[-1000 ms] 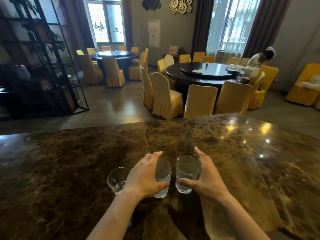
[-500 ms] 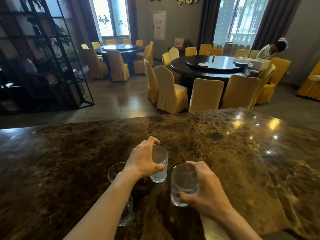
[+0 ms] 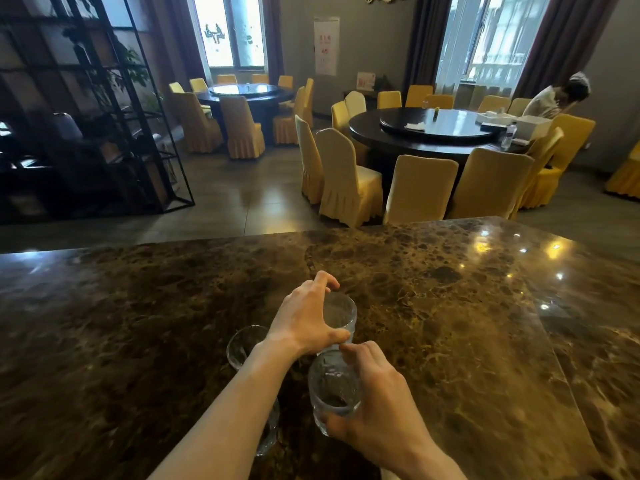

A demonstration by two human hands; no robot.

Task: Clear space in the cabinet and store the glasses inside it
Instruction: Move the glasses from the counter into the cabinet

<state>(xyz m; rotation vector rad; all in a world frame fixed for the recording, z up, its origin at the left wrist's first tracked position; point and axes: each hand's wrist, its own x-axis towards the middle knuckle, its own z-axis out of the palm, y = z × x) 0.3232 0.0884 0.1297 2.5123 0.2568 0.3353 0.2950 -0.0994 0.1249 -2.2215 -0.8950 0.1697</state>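
The left hand (image 3: 304, 318) is wrapping around a clear glass (image 3: 337, 315) standing near the middle of the dark marble tabletop (image 3: 450, 323), fingers (image 3: 323, 277) curling over the far rim and thumb pressing the near side, so it is closing on that glass. Just at six o'clock from it, the right hand (image 3: 377, 403) is gripping a second glass (image 3: 334, 389), fingers closing round its right side and thumb underneath; this glass is tilting toward the camera, and whether its base is touching the tabletop I cannot tell. At nine o'clock from the left wrist a third glass (image 3: 244, 344) is standing free, partly hiding behind the left forearm. Beyond the tabletop, at twelve o'clock, yellow-covered chairs (image 3: 346, 178) are ringing a round dark dining table (image 3: 436, 129).
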